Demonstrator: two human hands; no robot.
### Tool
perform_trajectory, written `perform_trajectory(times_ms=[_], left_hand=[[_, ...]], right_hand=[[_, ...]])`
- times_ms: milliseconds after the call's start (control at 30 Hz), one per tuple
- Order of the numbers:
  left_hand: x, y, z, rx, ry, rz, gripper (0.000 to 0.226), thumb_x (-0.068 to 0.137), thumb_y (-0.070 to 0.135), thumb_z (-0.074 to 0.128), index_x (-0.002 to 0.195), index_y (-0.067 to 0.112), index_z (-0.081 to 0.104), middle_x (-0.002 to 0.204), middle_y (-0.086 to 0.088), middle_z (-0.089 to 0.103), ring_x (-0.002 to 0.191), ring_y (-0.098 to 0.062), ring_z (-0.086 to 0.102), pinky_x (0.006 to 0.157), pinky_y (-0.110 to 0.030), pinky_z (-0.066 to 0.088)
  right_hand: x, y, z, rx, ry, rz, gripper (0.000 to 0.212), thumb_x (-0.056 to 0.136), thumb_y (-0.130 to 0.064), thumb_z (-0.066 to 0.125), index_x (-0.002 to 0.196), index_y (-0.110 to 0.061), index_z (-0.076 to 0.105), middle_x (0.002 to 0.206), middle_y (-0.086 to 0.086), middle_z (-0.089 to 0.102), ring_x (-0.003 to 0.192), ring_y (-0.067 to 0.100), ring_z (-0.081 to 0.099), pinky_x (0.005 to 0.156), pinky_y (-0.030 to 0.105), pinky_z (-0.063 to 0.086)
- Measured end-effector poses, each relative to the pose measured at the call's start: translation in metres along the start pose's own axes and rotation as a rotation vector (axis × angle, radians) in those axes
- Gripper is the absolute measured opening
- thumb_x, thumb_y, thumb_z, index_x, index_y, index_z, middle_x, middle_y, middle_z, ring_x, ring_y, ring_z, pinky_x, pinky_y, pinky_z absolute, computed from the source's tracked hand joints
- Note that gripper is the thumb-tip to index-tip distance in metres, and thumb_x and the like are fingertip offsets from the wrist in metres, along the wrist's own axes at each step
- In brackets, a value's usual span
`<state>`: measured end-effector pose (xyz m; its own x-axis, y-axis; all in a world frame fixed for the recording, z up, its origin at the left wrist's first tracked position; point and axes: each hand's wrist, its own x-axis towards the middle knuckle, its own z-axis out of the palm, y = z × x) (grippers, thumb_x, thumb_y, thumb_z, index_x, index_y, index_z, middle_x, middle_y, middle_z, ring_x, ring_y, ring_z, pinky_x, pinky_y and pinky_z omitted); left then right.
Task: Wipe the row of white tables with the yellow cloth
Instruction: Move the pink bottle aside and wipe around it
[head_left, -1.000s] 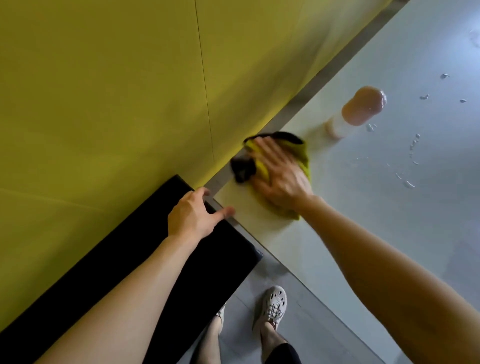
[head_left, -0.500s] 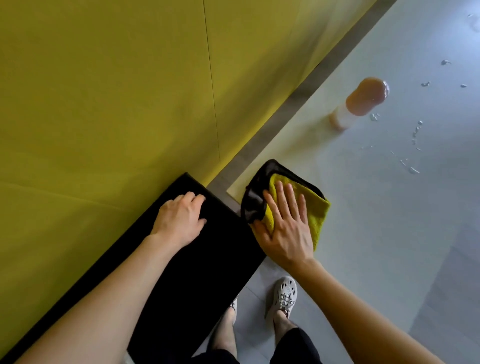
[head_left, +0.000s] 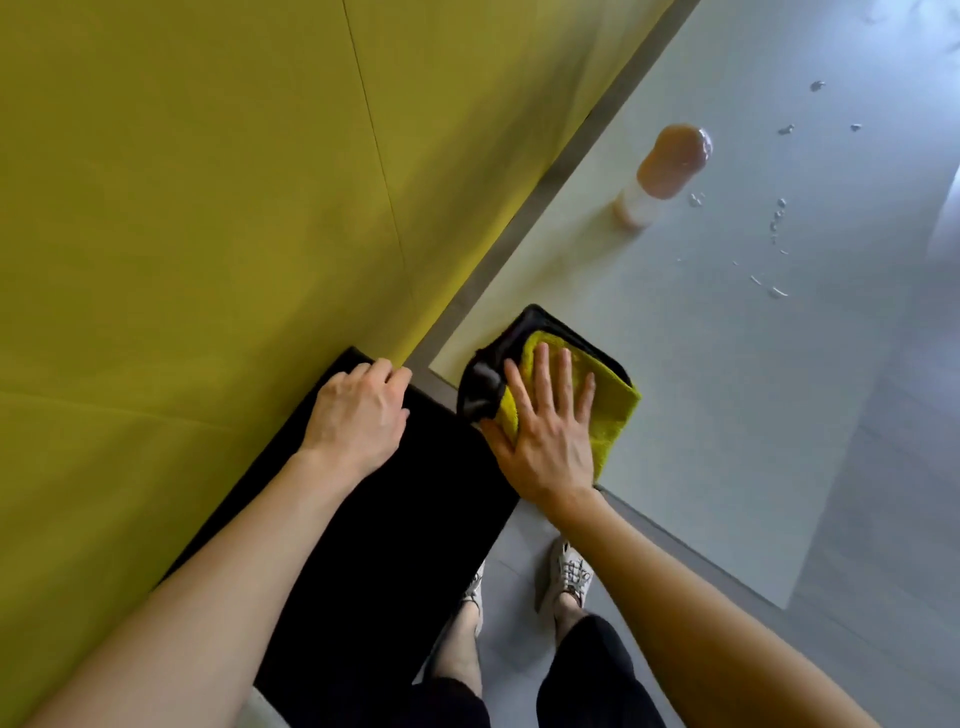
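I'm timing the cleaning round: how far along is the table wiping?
Done: the white table around the yellow cloth shows no drops. In hand: the right hand presses that cloth flat at the table's corner; the left hand rests on the black pad. Left: droplets beside the bottle; other tables unseen.
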<state>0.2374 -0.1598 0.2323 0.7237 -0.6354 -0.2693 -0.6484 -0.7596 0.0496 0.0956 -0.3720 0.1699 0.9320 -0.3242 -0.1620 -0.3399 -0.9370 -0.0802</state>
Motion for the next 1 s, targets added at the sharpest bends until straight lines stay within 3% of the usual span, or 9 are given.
perform_trajectory(times_ms=[133,233,300,400,533,700,800,900,1000], left_hand=[[0.011,0.002,-0.007,0.074,0.05,-0.009,0.031,0.092,0.023,0.076,0.118,0.01,0.066,0.107,-0.011,0.065,0.095,-0.036,0.067,0.075,-0.049,0.057],[0.024,0.011,-0.013,0.095,0.139,-0.027,0.027,0.092,0.007,0.064,0.119,0.009,0.067,0.107,-0.013,0.066,0.094,-0.037,0.065,0.075,-0.05,0.055],[0.037,0.033,-0.017,0.054,0.169,-0.004,0.037,0.092,0.004,0.056,0.128,0.008,0.066,0.119,-0.015,0.067,0.106,-0.038,0.063,0.086,-0.053,0.055],[0.062,0.083,-0.027,-0.084,0.017,0.085,0.067,0.103,0.043,0.061,0.163,0.018,0.044,0.168,-0.019,0.04,0.155,-0.037,0.038,0.125,-0.054,0.034],[0.092,0.136,-0.024,-0.057,-0.229,0.102,0.133,0.077,0.087,0.071,0.173,0.037,-0.006,0.182,-0.01,-0.013,0.169,-0.029,-0.009,0.136,-0.055,0.008],[0.105,0.158,-0.034,0.077,-0.221,0.008,0.13,0.064,0.085,0.083,0.169,0.039,0.021,0.176,-0.014,0.019,0.163,-0.036,0.021,0.124,-0.051,0.037],[0.133,0.168,-0.056,-0.114,-0.039,-0.107,0.095,0.075,0.078,0.08,0.149,0.025,0.052,0.145,-0.01,0.053,0.135,-0.035,0.053,0.102,-0.046,0.052],[0.189,0.192,-0.084,-0.415,0.157,-0.184,0.094,0.08,0.063,0.086,0.154,0.02,0.048,0.147,-0.013,0.054,0.132,-0.039,0.058,0.1,-0.048,0.054],[0.252,0.221,-0.117,-0.513,0.289,-0.121,0.112,0.076,0.056,0.092,0.166,0.02,0.035,0.159,-0.016,0.045,0.143,-0.037,0.05,0.112,-0.045,0.049]], right_hand=[[0.058,-0.064,-0.003,0.083,0.025,-0.071,0.084,0.107,-0.076,0.029,0.175,-0.03,0.013,0.182,0.011,-0.006,0.168,0.036,-0.015,0.131,0.069,-0.005],[0.044,-0.018,-0.002,0.081,0.079,-0.238,0.082,0.108,-0.075,0.036,0.174,-0.03,0.02,0.183,0.003,0.003,0.169,0.029,-0.006,0.133,0.063,0.007],[0.009,0.036,-0.006,0.097,0.078,-0.346,0.081,0.107,-0.072,0.044,0.173,-0.029,0.025,0.183,0.0,0.007,0.17,0.026,-0.002,0.134,0.061,0.011],[-0.038,0.12,-0.008,0.133,0.053,-0.345,0.08,0.106,-0.069,0.052,0.172,-0.03,0.029,0.183,-0.001,0.009,0.17,0.027,0.002,0.135,0.06,0.012],[-0.031,0.222,-0.007,0.158,0.106,0.026,0.083,0.101,-0.073,0.045,0.172,-0.032,0.03,0.183,-0.003,0.008,0.17,0.025,0.002,0.132,0.065,0.016],[0.013,0.248,-0.001,0.144,0.132,0.451,0.087,0.1,-0.075,0.039,0.174,-0.035,0.017,0.184,-0.001,-0.003,0.169,0.021,-0.009,0.135,0.06,0.001],[0.004,0.246,-0.007,0.107,0.112,0.136,0.087,0.102,-0.069,0.045,0.175,-0.034,0.013,0.183,0.002,-0.004,0.169,0.028,-0.01,0.133,0.067,0.001],[0.005,0.26,-0.019,0.078,0.041,-0.227,0.085,0.103,-0.068,0.051,0.174,-0.035,0.017,0.184,0.0,0.001,0.17,0.03,-0.005,0.131,0.07,0.01],[0.012,0.265,-0.023,0.122,0.023,-0.303,0.083,0.103,-0.073,0.046,0.173,-0.036,0.021,0.183,0.0,0.003,0.17,0.03,-0.004,0.131,0.069,0.009]])
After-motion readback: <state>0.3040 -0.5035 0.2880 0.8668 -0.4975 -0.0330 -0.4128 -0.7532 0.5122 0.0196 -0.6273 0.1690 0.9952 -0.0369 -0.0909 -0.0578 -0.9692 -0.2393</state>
